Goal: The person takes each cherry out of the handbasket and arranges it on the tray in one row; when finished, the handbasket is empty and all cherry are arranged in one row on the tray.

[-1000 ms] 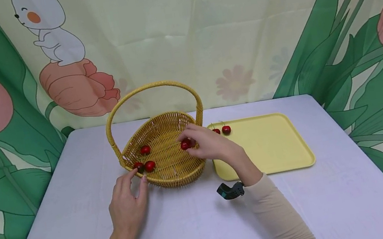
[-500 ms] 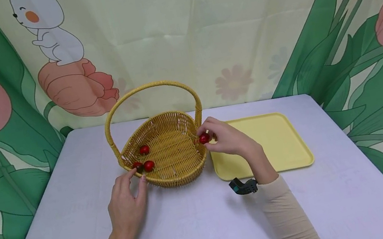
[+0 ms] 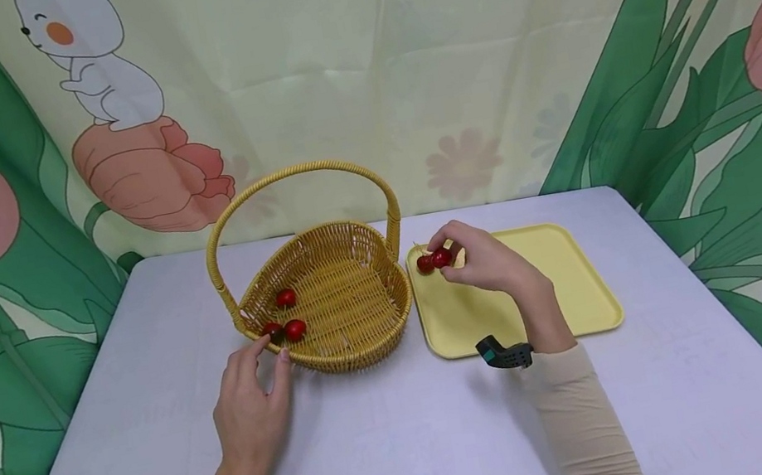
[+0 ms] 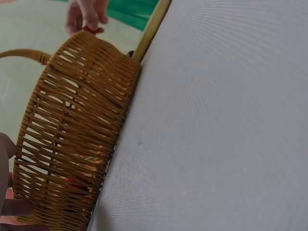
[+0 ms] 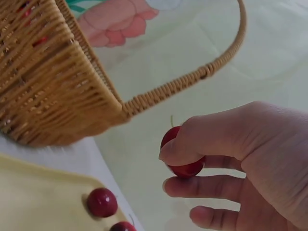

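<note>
My right hand [image 3: 486, 258] pinches a red cherry [image 3: 441, 258] between thumb and fingers, over the left back part of a yellow tray [image 3: 514, 308]. Close beside it on the tray is another cherry [image 3: 425, 264]. The right wrist view shows two cherries on the tray, one dark red cherry [image 5: 102, 202] whole and one cut by the frame's lower edge. My left hand [image 3: 251, 410] touches the near left rim of a wicker basket [image 3: 351, 357], thumb and fingers spread along it. Inside the basket's left side lie three cherries, one of them a bright cherry [image 3: 296, 330].
The basket's tall arched handle [image 3: 309, 168] rises above it, left of the tray. A white cloth [image 3: 386, 447] covers the table. Behind hangs a printed curtain [image 3: 323, 71]. Each wrist wears a black device, such as the right wrist camera [image 3: 505, 354].
My right hand has carried the cherry from inside the basket, rightward past the rim and over the tray. My left hand has stayed at the basket rim.
</note>
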Tool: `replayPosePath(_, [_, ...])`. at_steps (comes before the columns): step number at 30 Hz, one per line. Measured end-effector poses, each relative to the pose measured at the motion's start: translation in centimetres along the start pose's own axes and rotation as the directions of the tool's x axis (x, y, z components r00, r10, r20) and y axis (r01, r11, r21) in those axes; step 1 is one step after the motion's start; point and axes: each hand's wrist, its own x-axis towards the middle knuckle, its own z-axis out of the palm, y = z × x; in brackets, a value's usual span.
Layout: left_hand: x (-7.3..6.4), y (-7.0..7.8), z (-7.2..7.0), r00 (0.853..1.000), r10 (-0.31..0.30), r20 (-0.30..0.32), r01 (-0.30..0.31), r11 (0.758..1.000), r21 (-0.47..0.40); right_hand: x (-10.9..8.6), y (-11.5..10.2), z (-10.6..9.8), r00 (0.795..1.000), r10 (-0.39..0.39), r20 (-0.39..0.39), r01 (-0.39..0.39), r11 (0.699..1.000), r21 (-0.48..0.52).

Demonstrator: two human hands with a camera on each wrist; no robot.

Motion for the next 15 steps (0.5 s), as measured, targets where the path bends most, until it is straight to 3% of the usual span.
replayPosePath(15, [0.0,-0.1,0.0,1.0,0.001,-0.002,-0.001,1.0,-0.003,0.3,4.4,-0.3,0.988,0.134,-0.071,-0.135,0.991,-0.005])
